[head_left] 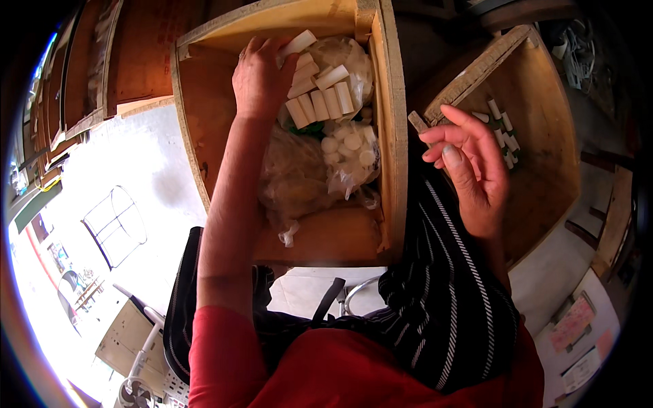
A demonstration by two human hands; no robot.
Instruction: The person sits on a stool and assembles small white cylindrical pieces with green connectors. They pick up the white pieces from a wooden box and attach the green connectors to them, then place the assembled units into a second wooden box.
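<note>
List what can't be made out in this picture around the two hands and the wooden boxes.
- Head view: the left hand holds a white cylinder; its palm hides the grip.
- Clear plastic bags veil what lies beneath them in the left wooden box.
- The right hand covers part of the right wooden box; the small white pieces there are too small to identify.
- The fisheye rim blurs the outer edges.

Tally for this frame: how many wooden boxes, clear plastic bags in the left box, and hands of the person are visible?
Wooden boxes: 2, the left box and the right box
Clear plastic bags: 3, at
Hands: 2, left hand, right hand
Total: 7
</note>
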